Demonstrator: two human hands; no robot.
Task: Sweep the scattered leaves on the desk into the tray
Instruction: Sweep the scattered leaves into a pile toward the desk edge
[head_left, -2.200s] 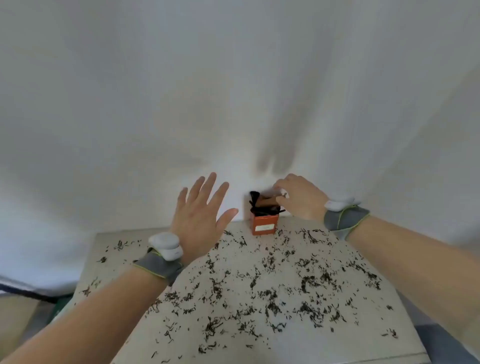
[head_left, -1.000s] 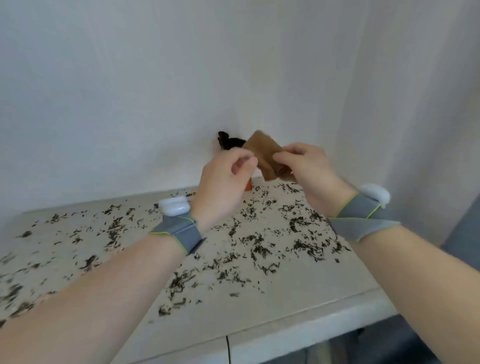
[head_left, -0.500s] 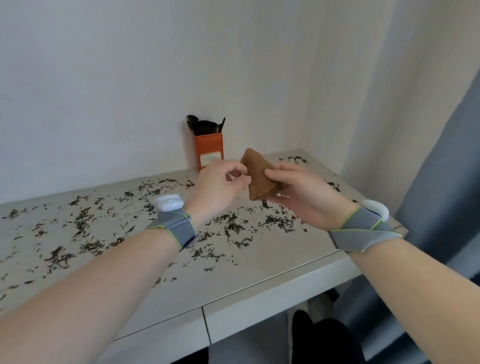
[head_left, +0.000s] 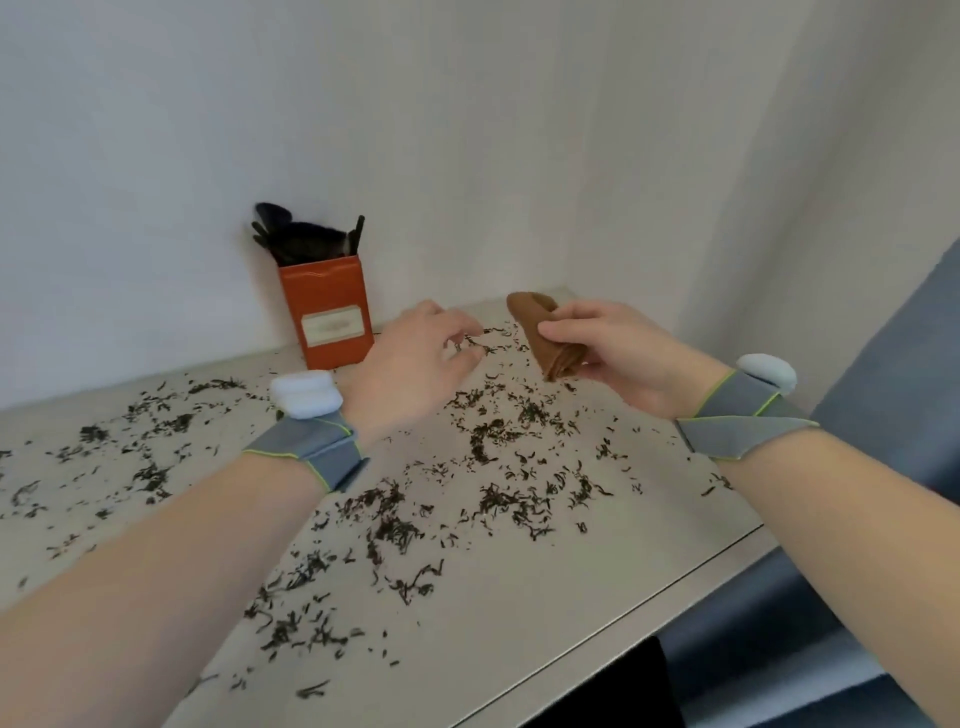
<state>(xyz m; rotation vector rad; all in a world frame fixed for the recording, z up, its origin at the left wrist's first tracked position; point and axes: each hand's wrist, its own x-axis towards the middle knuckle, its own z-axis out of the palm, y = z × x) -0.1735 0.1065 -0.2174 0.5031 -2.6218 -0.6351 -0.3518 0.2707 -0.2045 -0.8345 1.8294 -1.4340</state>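
Observation:
Dark dried leaves (head_left: 498, 499) lie scattered across the pale desk (head_left: 597, 597). My right hand (head_left: 618, 353) grips a brown folded cloth (head_left: 545, 338) above the far right part of the desk. My left hand (head_left: 415, 364) hovers just left of the cloth with its fingers loosely curled and nothing in it. No tray is in view.
An orange box (head_left: 332, 312) with dark brushes (head_left: 301, 234) sticking out stands against the white wall at the back. The desk's front edge runs diagonally at lower right, with a dark gap and grey floor beyond it. A wall corner closes the far right.
My left hand has let go of the cloth and drawn slightly left. My right hand still holds the cloth, now a little farther right. The view has tilted down toward the desk.

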